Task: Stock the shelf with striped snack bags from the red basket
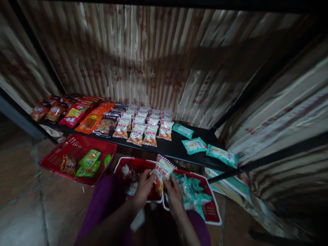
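Observation:
Between my two hands is a white and orange snack bag (163,171) with red lettering and a striped top edge. My left hand (144,187) grips its left side, and my right hand (174,192) grips its lower right side. The bag is upright above the middle red basket (120,163), which has a white rim and holds similar small packets. Under my right hand stands another red basket (214,205), full of teal packets (196,196). On the black shelf (171,148) ahead, matching white and orange bags (150,134) stand in several rows.
Left on the shelf are brown packets (55,111), a red and yellow bag (75,114) and an orange bag (92,119). Three teal packets (194,145) lie at the right. A red basket (61,150) with green packets (88,164) sits on the tiled floor. Black posts (238,106) frame the shelf.

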`<action>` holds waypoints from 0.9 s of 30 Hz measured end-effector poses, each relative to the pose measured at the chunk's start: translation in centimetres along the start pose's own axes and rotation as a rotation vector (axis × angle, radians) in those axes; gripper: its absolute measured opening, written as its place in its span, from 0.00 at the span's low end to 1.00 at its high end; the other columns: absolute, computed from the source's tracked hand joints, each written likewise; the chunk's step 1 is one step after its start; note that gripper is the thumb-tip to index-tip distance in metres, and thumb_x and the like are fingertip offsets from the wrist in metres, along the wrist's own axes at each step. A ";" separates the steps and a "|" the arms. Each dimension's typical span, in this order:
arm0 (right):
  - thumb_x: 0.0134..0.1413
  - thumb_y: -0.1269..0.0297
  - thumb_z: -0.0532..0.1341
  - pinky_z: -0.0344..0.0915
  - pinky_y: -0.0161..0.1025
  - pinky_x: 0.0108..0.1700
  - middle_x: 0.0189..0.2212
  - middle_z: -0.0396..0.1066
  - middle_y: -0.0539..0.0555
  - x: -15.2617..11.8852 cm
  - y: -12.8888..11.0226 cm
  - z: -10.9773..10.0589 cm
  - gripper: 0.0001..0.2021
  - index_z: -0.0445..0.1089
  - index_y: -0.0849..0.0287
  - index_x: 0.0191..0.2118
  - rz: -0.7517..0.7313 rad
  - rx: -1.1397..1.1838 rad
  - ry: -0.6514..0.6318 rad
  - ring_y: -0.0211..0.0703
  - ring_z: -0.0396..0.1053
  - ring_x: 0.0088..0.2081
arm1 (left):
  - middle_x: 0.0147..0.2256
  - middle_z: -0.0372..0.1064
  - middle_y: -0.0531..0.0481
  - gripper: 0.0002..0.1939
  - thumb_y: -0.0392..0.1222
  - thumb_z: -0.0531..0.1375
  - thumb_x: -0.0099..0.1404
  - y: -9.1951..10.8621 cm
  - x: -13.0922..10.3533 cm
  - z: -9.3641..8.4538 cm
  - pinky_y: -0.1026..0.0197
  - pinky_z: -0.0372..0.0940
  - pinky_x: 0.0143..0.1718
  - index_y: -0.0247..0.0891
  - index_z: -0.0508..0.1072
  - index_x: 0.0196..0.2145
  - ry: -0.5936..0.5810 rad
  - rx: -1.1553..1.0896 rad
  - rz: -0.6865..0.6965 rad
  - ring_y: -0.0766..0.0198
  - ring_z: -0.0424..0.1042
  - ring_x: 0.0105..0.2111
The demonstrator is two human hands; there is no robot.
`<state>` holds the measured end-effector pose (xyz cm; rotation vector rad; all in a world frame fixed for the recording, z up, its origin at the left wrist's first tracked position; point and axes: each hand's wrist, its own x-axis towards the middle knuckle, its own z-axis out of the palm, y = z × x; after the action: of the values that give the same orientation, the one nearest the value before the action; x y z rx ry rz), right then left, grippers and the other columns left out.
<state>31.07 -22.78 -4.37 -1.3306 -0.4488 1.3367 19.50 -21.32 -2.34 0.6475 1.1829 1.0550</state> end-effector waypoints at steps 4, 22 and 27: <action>0.35 0.54 0.71 0.71 0.41 0.40 0.39 0.77 0.52 -1.8 -2.9 0.5 0.37 0.64 0.55 0.55 -0.093 0.045 -0.014 0.48 0.75 0.39 | 0.29 0.70 0.50 0.23 0.59 0.63 0.48 2.4 -0.8 -0.5 0.61 0.63 0.34 0.36 0.72 0.31 -0.079 -0.002 0.042 0.62 0.69 0.30; 0.40 0.57 0.71 0.71 0.43 0.40 0.43 0.75 0.51 -7.3 -6.5 1.0 0.27 0.68 0.51 0.49 -0.074 0.134 -0.251 0.44 0.74 0.39 | 0.28 0.74 0.48 0.22 0.51 0.69 0.44 8.5 -2.9 1.4 0.61 0.67 0.31 0.35 0.72 0.34 -0.138 -0.203 0.146 0.64 0.72 0.25; 0.33 0.60 0.73 0.72 0.42 0.38 0.38 0.76 0.47 -8.3 -4.6 2.1 0.22 0.71 0.51 0.39 -0.062 0.219 -0.125 0.40 0.73 0.36 | 0.30 0.74 0.49 0.21 0.49 0.68 0.46 8.2 -2.8 1.6 0.61 0.67 0.31 0.36 0.71 0.35 -0.047 -0.248 0.208 0.65 0.72 0.26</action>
<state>28.90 -27.68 3.72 -1.0502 -0.4121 1.3801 18.43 -20.33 6.39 0.6051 0.9383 1.3306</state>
